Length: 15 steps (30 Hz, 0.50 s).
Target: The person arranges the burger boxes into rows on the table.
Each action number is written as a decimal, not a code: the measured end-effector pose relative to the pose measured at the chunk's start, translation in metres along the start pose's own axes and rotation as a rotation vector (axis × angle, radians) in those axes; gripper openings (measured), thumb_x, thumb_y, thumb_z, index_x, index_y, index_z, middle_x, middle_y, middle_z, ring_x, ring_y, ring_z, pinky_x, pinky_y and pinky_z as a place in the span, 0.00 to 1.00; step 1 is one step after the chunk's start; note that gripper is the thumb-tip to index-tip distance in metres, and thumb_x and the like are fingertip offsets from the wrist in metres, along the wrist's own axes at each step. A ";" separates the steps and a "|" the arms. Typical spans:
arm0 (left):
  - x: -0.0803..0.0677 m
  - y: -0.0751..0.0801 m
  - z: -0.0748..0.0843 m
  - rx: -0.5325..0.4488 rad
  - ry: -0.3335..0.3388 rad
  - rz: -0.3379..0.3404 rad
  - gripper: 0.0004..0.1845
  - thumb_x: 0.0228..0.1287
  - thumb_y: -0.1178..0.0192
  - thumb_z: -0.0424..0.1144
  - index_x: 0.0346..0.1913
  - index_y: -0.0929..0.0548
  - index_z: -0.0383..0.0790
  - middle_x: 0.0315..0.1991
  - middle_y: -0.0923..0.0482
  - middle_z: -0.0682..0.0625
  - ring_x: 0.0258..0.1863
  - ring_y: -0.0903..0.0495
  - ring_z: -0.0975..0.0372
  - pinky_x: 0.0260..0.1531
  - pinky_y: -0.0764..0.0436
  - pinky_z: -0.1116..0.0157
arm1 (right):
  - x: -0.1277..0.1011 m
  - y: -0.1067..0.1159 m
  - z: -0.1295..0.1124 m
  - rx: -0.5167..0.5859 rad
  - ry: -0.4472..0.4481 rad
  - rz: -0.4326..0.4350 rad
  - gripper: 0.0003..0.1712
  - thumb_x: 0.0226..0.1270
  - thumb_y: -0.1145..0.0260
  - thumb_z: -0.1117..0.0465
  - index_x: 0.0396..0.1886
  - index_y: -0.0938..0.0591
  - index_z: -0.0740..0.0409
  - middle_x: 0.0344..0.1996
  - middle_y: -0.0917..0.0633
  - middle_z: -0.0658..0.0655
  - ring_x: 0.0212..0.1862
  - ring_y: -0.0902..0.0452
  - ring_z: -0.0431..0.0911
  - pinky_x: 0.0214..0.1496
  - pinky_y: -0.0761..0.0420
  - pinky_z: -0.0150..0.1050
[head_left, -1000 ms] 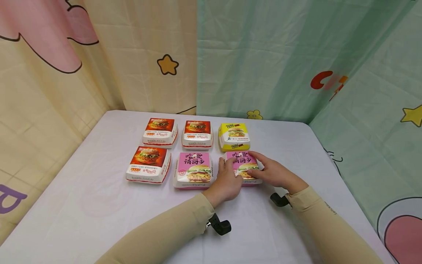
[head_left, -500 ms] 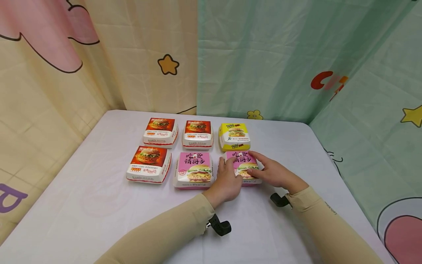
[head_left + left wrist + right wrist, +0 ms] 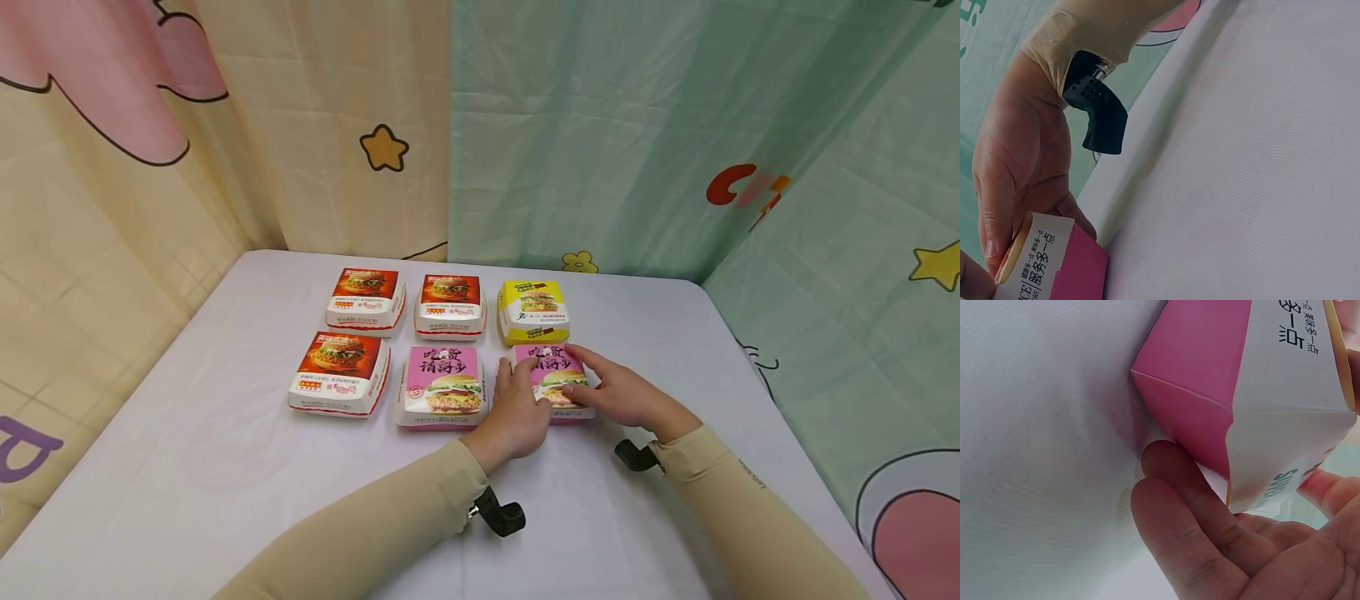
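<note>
In the head view, both hands are at a pink-topped burger box (image 3: 557,382) at the right end of the near row. My left hand (image 3: 516,423) holds its left side, with fingertips reaching over the top. My right hand (image 3: 628,396) grips the right side, its thumb on the lid and a finger at the far corner. In the left wrist view, the box's pink lower wall (image 3: 1079,265) stands beside the right hand (image 3: 1025,150). The right wrist view shows right-hand fingers (image 3: 1191,519) along the box's side. The left hand's underside is mostly hidden.
Left of the held box stands another pink burger box (image 3: 442,387), then a red-topped one (image 3: 341,375). Behind them are two red-topped boxes (image 3: 365,302) and a yellow box (image 3: 534,310). A white cloth covers the table (image 3: 247,467); printed curtains (image 3: 585,142) hang around it.
</note>
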<state>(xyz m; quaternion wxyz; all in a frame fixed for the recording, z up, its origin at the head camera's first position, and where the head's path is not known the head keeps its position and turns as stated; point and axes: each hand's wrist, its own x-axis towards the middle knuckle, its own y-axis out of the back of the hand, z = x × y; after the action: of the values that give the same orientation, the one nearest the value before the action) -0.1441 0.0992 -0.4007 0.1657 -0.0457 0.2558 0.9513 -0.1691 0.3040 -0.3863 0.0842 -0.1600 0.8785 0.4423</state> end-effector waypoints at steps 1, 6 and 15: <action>0.000 0.000 0.000 0.002 -0.001 0.002 0.35 0.76 0.47 0.37 0.83 0.43 0.45 0.86 0.67 0.38 0.86 0.58 0.44 0.82 0.48 0.42 | 0.000 0.000 0.000 0.001 -0.002 0.000 0.50 0.74 0.34 0.37 0.86 0.45 0.45 0.81 0.35 0.67 0.69 0.25 0.63 0.73 0.28 0.67; -0.001 0.001 0.002 0.001 -0.007 0.005 0.35 0.75 0.47 0.36 0.83 0.42 0.45 0.86 0.66 0.37 0.86 0.59 0.45 0.82 0.49 0.42 | 0.000 0.000 0.000 0.004 -0.012 -0.003 0.51 0.74 0.34 0.36 0.87 0.46 0.45 0.81 0.37 0.66 0.68 0.23 0.62 0.72 0.27 0.66; -0.003 0.002 0.002 0.003 -0.007 -0.003 0.35 0.76 0.47 0.37 0.83 0.43 0.44 0.86 0.68 0.37 0.86 0.62 0.45 0.82 0.51 0.42 | 0.001 0.000 0.000 0.012 -0.015 -0.007 0.52 0.73 0.35 0.35 0.87 0.47 0.45 0.82 0.38 0.66 0.73 0.28 0.64 0.74 0.30 0.67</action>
<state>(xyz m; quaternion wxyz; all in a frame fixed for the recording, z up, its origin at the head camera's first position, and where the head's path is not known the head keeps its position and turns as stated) -0.1419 0.0977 -0.3972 0.1682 -0.0423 0.2567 0.9508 -0.1698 0.3034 -0.3864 0.0931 -0.1594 0.8798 0.4381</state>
